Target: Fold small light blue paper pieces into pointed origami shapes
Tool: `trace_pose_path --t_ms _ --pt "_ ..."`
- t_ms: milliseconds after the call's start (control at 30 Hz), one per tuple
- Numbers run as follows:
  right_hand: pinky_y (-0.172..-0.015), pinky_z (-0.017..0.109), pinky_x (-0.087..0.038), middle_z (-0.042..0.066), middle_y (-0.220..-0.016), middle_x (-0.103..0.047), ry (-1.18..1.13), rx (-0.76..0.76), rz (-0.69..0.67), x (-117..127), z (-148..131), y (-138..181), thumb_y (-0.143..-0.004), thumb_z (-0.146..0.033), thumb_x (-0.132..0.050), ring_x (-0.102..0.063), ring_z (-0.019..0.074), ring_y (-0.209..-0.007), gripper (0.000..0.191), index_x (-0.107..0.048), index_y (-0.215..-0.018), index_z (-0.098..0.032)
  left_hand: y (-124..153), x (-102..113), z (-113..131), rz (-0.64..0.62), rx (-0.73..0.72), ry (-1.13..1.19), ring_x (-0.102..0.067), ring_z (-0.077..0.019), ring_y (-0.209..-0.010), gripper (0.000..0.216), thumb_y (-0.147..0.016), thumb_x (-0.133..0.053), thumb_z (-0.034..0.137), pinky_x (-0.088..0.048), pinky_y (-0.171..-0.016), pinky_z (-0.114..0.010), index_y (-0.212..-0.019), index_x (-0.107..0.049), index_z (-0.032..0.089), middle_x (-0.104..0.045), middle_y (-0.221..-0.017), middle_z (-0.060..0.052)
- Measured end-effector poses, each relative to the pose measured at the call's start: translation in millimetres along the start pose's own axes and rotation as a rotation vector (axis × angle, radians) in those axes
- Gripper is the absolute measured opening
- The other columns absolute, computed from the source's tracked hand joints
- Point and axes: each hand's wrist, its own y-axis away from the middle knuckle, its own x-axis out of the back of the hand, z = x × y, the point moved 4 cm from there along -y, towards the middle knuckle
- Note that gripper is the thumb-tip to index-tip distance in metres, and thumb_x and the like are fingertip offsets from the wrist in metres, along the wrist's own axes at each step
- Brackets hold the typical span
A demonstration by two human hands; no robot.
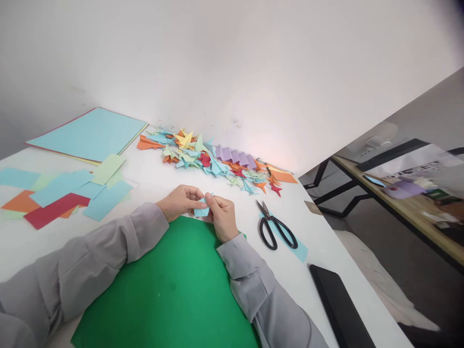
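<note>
Bench (148,169) and green sheet (159,285) are spread below both forearms, the near part of the bench being covered by the sheet. The left sleeve (94,253) is stretched slantwise from the lower left and the right sleeve (250,275) is angled inward from the lower right, so that both hands are held close together at the sheet's far edge, well short of the pile of folded paper (217,159). The left hand (179,200) is laid sideways, fingers pointed rightward; the right hand (224,220) is tilted more steeply away, fingers turned leftward. Between them a small light-blue paper piece (201,211) is pinched by the fingers of each, at its left side and its upper right, so neither hand is nearer. Its long axis is partly hidden and cannot be told.
</note>
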Motion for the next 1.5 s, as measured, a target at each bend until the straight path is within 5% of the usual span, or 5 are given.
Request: trace_pose_path --t_ms 267,500,900,1133,1500 --pt "-0.039 0.022 -0.023 -0.006 -0.04 -0.035 -0.042 -0.032 0.071 2.9 7.1 -4.4 -0.072 -0.047 -0.055 -0.027 0.0063 -0.04 0.046 -0.04 -0.041 -0.017 -0.4 -3.3 -0.8 -0.058 0.022 -0.041 -0.054 -0.0096 -0.045 0.035 -0.052 -0.077 0.036 -0.044 -0.047 -0.024 -0.065 -0.058 0.009 -0.058 -0.051 -0.001" --pt "-0.036 0.021 -0.025 -0.005 -0.035 -0.037 -0.043 -0.054 -0.027 -3.0 4.8 0.0 -0.079 -0.053 -0.044 -0.03 0.0067 -0.034 0.05 -0.042 -0.043 -0.018 -2.3 -0.4 -1.0 -0.011 -0.04 0.024 -0.054 -0.0103 -0.046 0.036 -0.05 -0.078 0.034 -0.043 -0.046 -0.023 -0.066 -0.056 0.01 -0.058 -0.05 0.0" --pt "-0.037 0.022 -0.02 -0.007 -0.034 -0.033 0.079 0.016 -0.131 -6.1 3.1 -0.4 -0.074 -0.046 -0.055 -0.027 0.0059 -0.035 0.048 -0.039 -0.039 -0.018 1.3 -3.7 8.6 0.057 -0.026 0.157 -0.043 -0.006 -0.044 0.023 -0.058 -0.07 0.027 -0.033 -0.043 -0.019 -0.053 -0.053 0.012 -0.045 -0.046 0.004" --pt "-0.04 0.022 -0.022 -0.007 -0.035 -0.033 0.054 0.039 -0.153 -10.8 -1.6 3.6 -0.067 -0.039 -0.064 -0.027 0.0054 -0.037 0.046 -0.036 -0.037 -0.018 -1.7 0.8 -0.9 0.026 -0.013 0.073 -0.044 -0.0069 -0.041 0.029 -0.053 -0.075 0.031 -0.031 -0.041 -0.02 -0.056 -0.055 0.012 -0.05 -0.045 0.003" --pt "-0.041 0.023 -0.019 -0.007 -0.04 -0.024 0.199 0.127 -0.16 -11.2 -3.4 4.2 -0.076 -0.037 -0.052 -0.022 0.0058 -0.04 0.047 -0.029 -0.039 -0.019 -0.7 2.8 5.5 0.113 -0.057 0.139 -0.05 -0.0087 -0.051 0.024 -0.052 -0.076 0.029 -0.037 -0.051 -0.023 -0.059 -0.064 0.01 -0.057 -0.053 0.0"
